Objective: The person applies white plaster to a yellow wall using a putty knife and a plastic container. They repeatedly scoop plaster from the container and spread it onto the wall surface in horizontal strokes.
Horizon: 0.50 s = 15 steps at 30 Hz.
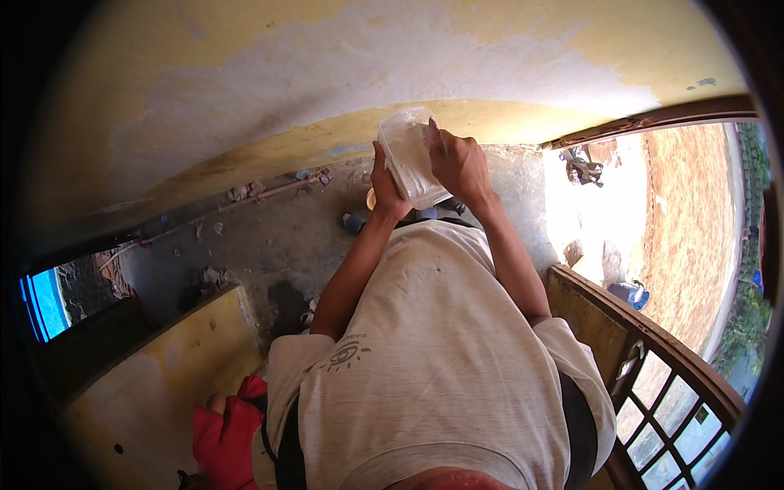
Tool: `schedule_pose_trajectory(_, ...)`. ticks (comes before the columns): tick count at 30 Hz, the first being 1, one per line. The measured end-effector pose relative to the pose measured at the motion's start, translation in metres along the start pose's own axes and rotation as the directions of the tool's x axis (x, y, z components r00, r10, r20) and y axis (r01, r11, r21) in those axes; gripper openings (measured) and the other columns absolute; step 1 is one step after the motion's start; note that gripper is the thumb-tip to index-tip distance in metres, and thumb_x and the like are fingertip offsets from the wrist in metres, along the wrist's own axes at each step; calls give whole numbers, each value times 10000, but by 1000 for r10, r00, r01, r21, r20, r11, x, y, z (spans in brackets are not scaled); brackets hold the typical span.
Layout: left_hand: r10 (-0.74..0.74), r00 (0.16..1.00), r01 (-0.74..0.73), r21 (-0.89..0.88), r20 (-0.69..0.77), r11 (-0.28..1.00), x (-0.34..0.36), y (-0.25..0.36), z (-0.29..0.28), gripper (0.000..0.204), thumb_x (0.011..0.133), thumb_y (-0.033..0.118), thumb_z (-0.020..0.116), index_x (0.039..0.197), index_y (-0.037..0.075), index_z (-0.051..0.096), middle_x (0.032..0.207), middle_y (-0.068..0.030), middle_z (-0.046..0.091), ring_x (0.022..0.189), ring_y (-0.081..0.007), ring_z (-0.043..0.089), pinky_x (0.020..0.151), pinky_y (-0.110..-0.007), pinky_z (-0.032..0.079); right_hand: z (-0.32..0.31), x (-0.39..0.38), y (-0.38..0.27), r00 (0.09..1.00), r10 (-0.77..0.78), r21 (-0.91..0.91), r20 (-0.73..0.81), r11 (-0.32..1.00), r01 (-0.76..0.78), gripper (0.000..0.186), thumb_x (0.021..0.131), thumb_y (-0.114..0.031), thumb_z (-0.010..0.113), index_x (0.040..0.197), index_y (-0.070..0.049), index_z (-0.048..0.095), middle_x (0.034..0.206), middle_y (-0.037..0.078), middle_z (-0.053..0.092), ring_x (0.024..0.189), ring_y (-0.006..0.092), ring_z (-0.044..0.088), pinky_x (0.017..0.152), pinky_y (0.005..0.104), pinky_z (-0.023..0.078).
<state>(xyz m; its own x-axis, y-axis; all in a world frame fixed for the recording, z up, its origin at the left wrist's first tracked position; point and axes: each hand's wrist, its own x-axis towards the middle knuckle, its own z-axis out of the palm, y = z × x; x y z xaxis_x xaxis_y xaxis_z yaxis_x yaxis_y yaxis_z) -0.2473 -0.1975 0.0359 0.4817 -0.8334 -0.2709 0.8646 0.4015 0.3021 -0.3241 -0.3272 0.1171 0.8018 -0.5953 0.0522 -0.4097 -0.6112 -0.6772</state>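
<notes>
A clear plastic tub (402, 151) with whitish stuff inside is held up in front of my chest, tilted close to the wall. My left hand (389, 184) is closed round its left side and underside, thumb along the edge. Over the tub's right side is my right hand (460, 163), its fingers curled together. A small dark tip shows at those fingers, but what they grip is too hidden to name.
Ahead rises a yellow wall (506, 122) with a broad whitish patch (327, 77). Scraps and a long pole (265, 194) lie along its foot. At right are a doorway and a brown paned door (653, 376); outside stands a blue bucket (629, 294). Red cloth (229, 437) shows lower left.
</notes>
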Motion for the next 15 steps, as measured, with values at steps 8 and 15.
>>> schedule_pose_trajectory(8, 44, 999, -44, -14, 22, 999, -3, 5, 10, 771, 1043, 684, 275, 1565, 127, 384, 1535, -120, 493, 1394, -325, 499, 1152, -523, 415, -46, -8, -49, 996, -76, 181, -47, 980, 83, 200, 971, -113, 576, 839, 18, 649, 651, 255, 633, 610, 410, 669, 544, 467, 534)
schedule_pose_trajectory(15, 10, 999, -8, -52, 42, 999, -2, 0, 4, 719, 1056, 653, 283, 1515, 128, 457, 1460, -98, 562, 1344, -291, 546, 1141, -487, 431, -2, -14, -20, 988, -152, 75, -24, 985, 154, 192, 965, -97, 587, 1105, 10, 665, 692, 247, 640, 615, 424, 658, 543, 468, 531)
